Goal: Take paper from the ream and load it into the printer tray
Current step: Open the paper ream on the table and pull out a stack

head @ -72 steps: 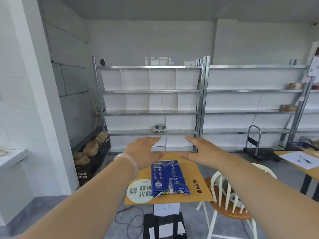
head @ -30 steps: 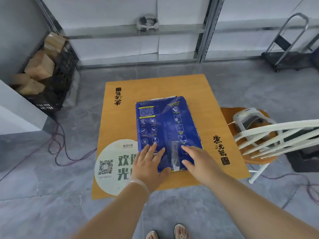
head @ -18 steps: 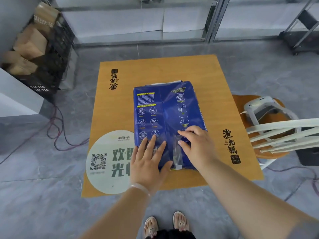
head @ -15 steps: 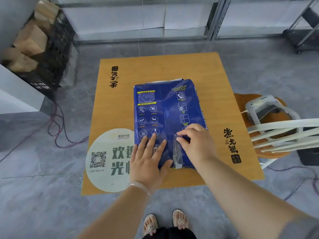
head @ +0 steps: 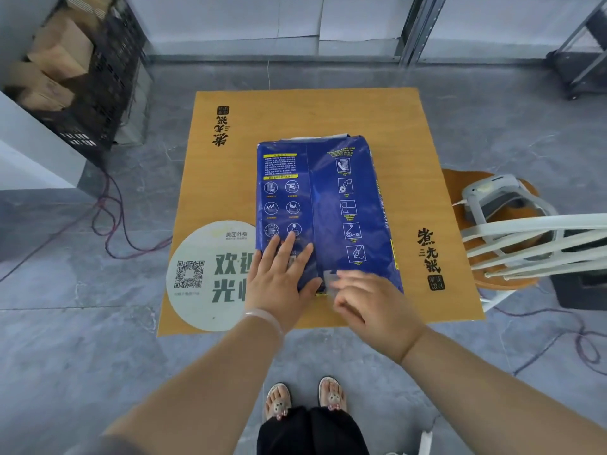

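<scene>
The ream (head: 328, 205) is pressed onto the wooden tabletop (head: 414, 152) by the left hand (head: 279, 284) with fingers (head: 285, 246) spread flat, while a clear tape strip (head: 329, 280) at its near end is pinched by the blurred right hand (head: 371, 300), above a grey tiled floor (head: 82, 339).

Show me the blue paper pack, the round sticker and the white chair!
blue paper pack (head: 348, 198): head view, middle of its wrapper.
round sticker (head: 203, 277): head view, near its QR code.
white chair (head: 532, 244): head view, on a back slat.

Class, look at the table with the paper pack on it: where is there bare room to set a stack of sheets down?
Free: the far strip of the table beyond the paper pack, and the right strip beside the pack. The left side has some room above the round sticker. Crowded: the near edge, where the left hand and right hand rest on the pack.
</scene>
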